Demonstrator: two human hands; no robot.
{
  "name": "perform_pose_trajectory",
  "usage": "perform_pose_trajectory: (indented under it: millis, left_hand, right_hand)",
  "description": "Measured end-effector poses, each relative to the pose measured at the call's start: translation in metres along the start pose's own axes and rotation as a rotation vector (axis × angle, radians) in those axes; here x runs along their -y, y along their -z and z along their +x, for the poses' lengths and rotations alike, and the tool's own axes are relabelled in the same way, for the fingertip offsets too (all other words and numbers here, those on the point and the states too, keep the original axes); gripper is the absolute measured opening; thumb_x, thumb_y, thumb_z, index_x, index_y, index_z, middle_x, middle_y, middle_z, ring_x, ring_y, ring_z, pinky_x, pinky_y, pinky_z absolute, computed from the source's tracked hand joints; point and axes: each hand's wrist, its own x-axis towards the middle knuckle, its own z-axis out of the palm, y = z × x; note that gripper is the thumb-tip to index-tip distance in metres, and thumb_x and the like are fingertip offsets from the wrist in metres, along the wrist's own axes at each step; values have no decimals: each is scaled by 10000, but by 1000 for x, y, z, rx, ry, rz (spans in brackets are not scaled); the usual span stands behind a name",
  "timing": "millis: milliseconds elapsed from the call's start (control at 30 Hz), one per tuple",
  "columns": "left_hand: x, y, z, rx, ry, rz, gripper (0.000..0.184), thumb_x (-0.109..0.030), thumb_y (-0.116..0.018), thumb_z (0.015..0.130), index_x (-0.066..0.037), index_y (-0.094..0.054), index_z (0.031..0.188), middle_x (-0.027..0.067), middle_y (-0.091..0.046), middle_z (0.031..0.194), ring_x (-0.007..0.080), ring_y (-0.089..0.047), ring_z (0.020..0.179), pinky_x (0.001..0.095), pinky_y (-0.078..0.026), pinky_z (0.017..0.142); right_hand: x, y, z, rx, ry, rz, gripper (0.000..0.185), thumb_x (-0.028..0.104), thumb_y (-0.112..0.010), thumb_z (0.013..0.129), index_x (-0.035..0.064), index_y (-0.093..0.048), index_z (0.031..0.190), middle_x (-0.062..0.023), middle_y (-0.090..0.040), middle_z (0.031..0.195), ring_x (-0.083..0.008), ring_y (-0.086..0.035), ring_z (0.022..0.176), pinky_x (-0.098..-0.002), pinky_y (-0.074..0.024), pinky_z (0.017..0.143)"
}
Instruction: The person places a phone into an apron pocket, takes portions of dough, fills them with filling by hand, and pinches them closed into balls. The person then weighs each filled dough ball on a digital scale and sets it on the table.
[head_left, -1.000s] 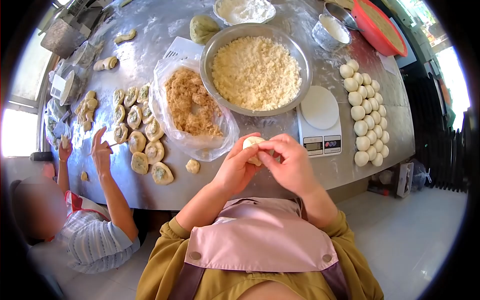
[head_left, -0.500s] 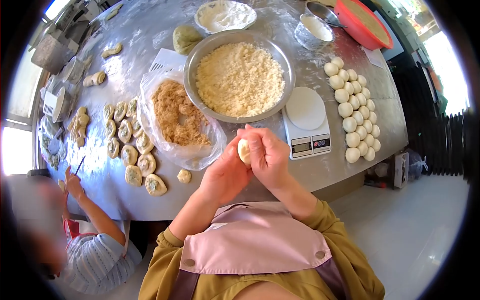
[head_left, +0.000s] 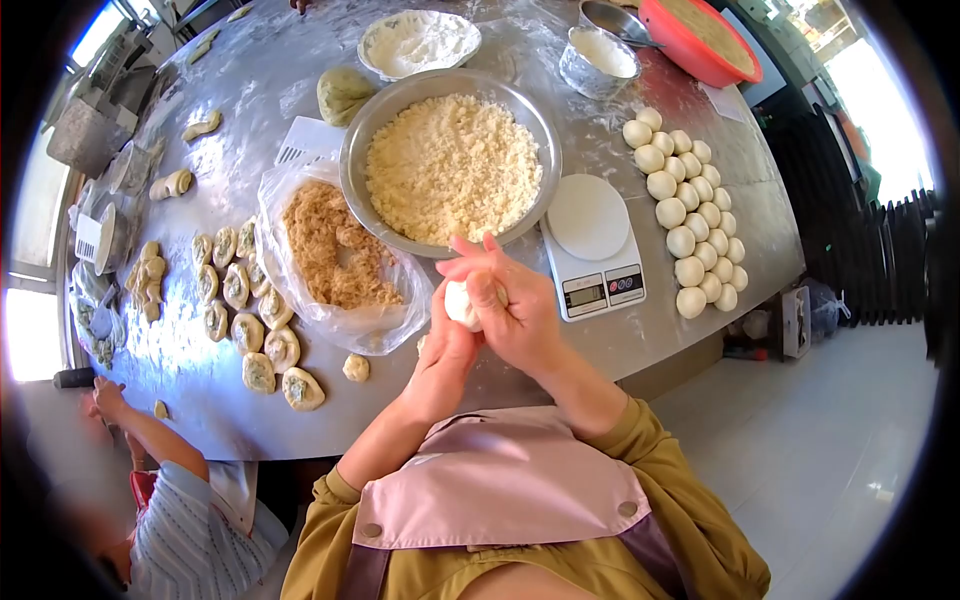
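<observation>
A pale dough ball (head_left: 462, 306) sits between my two hands, just in front of the large metal bowl. My left hand (head_left: 438, 365) cups it from below and the left, with its fingers partly hidden. From the right, my right hand (head_left: 515, 312) presses its thumb against the dough, and its other fingers reach over the top. The metal bowl (head_left: 352, 165) holds pale yellow crumbly filling (head_left: 453, 165). To its left, an open plastic bag (head_left: 395, 330) contains brown shredded filling (head_left: 325, 250). A white kitchen scale (head_left: 590, 225) lies right of my hands.
Rows of smooth white dough balls (head_left: 690, 215) line the right side. Filled dough rounds (head_left: 260, 340) and a small lump (head_left: 356, 367) lie left. At the back are a flour bowl (head_left: 420, 45), green dough (head_left: 343, 96) and a red basin (head_left: 700, 45). A co-worker's hand (head_left: 105, 400) is at lower left.
The view has shifted slightly, so the table things sit further left. My right hand's fingers have spread over the dough ball, which shows more now. The co-worker's hand has moved lower left.
</observation>
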Motion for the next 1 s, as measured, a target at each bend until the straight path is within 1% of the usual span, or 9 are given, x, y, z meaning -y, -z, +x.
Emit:
perform_pose_trajectory:
  millis: [200, 400, 567, 600, 700, 733, 800, 867, 1000]
  left_hand:
    - [12, 21, -5, 72, 67, 164, 676, -529, -317, 989, -27, -210, 1431, 79, -464, 1301, 174, -472, 1183, 341, -408, 976]
    - [-2, 3, -4, -24, -69, 63, 711, -558, -331, 976, -21, -230, 1431, 88, -467, 1285, 170, -473, 1157, 340, -407, 967]
    - [20, 26, -11, 26, 137, 46, 714, -565, -347, 971, -53, -212, 1449, 79, -457, 1298, 169, -470, 1156, 342, -398, 969]
    - [11, 2, -5, -24, 21, -231, 685, -542, -342, 984, -64, -195, 1452, 82, -419, 1348, 176, -429, 1217, 351, -370, 994]
    - [-7, -12, -4, -27, -86, 21, 687, -548, -336, 982, -64, -188, 1447, 85, -388, 1380, 184, -394, 1259, 355, -351, 1008]
    - [-9, -9, -7, -27, -61, 67, 733, -589, -356, 956, -55, -200, 1434, 85, -397, 1372, 185, -410, 1243, 356, -359, 1002]
    - [-6, 7, -8, 119, 47, -39, 769, -623, -359, 936, -61, -197, 1435, 82, -394, 1372, 184, -418, 1235, 358, -361, 999]
    - [-2, 13, -11, 140, 164, -2, 811, -662, -339, 919, -67, -180, 1446, 81, -409, 1370, 191, -430, 1237, 356, -352, 1019]
    - [2, -6, -5, 2, -36, -86, 913, -743, -343, 858, -88, -177, 1472, 81, -350, 1437, 215, -377, 1327, 380, -310, 1088]
  right_hand:
    - [7, 10, 8, 134, 80, -63, 298, 226, -425, 1015, -10, -608, 1013, -155, -690, 1008, -302, -568, 1184, -418, -284, 1111]
    - [10, -12, 1, -229, -116, 405, 345, 306, -433, 1014, 15, -614, 978, -106, -706, 912, -295, -612, 1120, -408, -300, 1101]
    - [11, 7, 1, 173, 78, -70, 437, 338, -370, 1029, 0, -614, 897, -115, -706, 900, -290, -582, 1160, -426, -294, 1103]
    - [14, 1, -1, 69, 24, -53, 444, 332, -359, 1032, 9, -600, 847, -113, -706, 873, -297, -565, 1183, -433, -296, 1102]
    - [5, 4, 0, 40, 47, 23, 437, 352, -379, 1025, -15, -615, 1021, -140, -692, 1002, -297, -570, 1173, -420, -313, 1093]
    - [4, 1, -5, 21, -180, 476, 514, 397, -381, 1017, -29, -522, 1268, -168, -628, 1182, -290, -570, 1169, -404, -323, 1086]
    - [5, 12, -8, 44, -245, 397, 570, 418, -386, 1011, -16, -419, 1378, -177, -571, 1273, -287, -565, 1174, -395, -322, 1086]
    - [9, 12, -7, 74, -201, 187, 539, 411, -379, 1016, -23, -490, 1317, -174, -605, 1226, -289, -560, 1182, -405, -301, 1099]
    - [9, 6, -4, 73, 21, -35, 506, 384, -362, 1025, -37, -564, 1220, -166, -640, 1164, -283, -557, 1189, -423, -291, 1105]
